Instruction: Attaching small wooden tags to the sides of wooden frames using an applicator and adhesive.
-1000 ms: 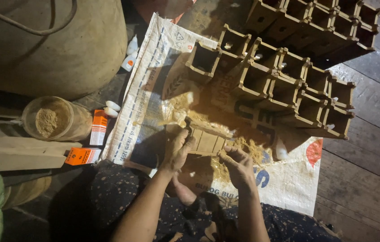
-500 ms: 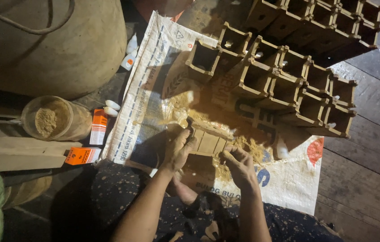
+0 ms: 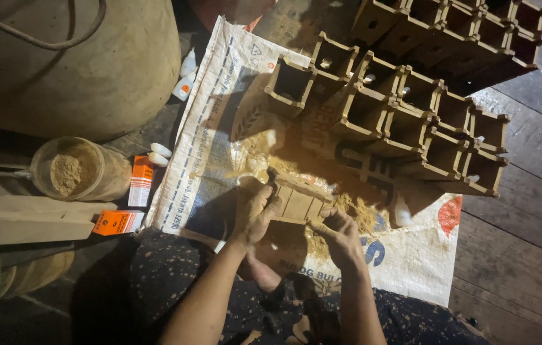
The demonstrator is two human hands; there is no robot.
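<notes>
Dark wooden floor boards [image 3: 526,160] lie under a big white woven sack [image 3: 220,128], spread flat so the sawdust [image 3: 354,214] lands on it and not on the floor. Near the person's lap, on the sack, sits a small wooden box [image 3: 298,201] made of thin slats. The left hand [image 3: 255,214] wraps its fingers around the box's left end and grips it tight, so it stays put. The right hand [image 3: 341,233] is curled at the box's lower right edge, fingers bent and touching it; I cannot tell if it pinches anything small. Both forearms reach up from the lap, elbows bent. Finished boxes [image 3: 411,108] stand in rows just behind, out of the way. A jar of sawdust [image 3: 73,169], small white bottles [image 3: 185,76] and orange packets [image 3: 117,222] wait on the left, close enough to grab.
</notes>
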